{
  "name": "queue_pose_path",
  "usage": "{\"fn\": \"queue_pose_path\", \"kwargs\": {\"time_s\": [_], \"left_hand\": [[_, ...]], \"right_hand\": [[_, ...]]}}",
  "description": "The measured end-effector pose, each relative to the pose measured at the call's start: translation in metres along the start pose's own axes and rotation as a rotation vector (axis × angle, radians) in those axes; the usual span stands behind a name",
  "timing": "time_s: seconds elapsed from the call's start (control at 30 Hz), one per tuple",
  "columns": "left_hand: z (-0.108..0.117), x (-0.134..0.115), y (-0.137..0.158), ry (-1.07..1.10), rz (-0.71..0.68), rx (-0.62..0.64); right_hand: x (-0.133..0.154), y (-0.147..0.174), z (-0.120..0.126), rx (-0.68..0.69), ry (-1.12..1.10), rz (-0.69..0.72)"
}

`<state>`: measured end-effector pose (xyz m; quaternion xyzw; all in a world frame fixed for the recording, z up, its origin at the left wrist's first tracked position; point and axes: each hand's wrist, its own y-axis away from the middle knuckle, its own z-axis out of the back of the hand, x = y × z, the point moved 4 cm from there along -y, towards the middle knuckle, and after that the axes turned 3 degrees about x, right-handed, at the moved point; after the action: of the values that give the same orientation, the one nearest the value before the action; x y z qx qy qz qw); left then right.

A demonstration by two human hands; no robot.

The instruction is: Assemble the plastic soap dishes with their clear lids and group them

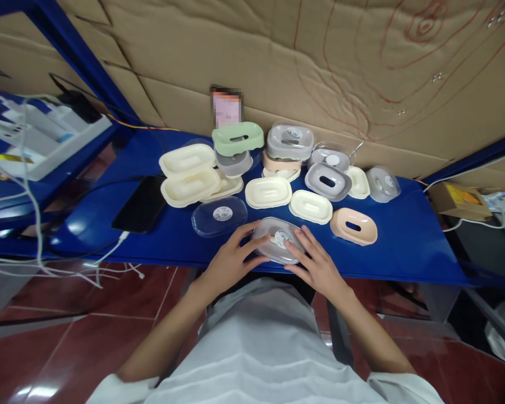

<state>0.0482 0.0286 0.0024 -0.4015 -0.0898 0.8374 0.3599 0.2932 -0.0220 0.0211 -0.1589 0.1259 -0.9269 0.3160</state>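
A grey oval soap dish (272,226) with a clear lid and a round white label lies at the table's front edge. My left hand (232,257) grips its left end, thumb low and fingers over the top. From the right, my right hand (323,268) holds the other end, with fingertips on the lid beside the label. Just left of it lies a loose clear lid (206,220) with a round sticker. Behind the held dish are a cream tray (268,192) and another cream tray (311,206). A peach slotted insert (364,217) rests to the right.
Farther back stand a green slotted insert (223,137), a stacked grey soap dish (278,139) and a grey slotted insert (327,191). Cream trays (185,188) overlap at left. A black phone (139,207) with a white cable lies on the blue table (96,224). Cardboard (252,45) walls the back.
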Motion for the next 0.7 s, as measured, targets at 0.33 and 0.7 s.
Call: {"fn": "queue_pose_path", "kwargs": {"time_s": [0.33, 0.7], "left_hand": [[0.003, -0.003, 0.002, 0.018, 0.069, 0.015], [0.000, -0.008, -0.001, -0.153, 0.027, -0.002]], "right_hand": [[-0.007, 0.008, 0.013, -0.068, -0.044, -0.040], [-0.270, 0.047, 0.136, -0.567, 0.409, -0.792]]}}
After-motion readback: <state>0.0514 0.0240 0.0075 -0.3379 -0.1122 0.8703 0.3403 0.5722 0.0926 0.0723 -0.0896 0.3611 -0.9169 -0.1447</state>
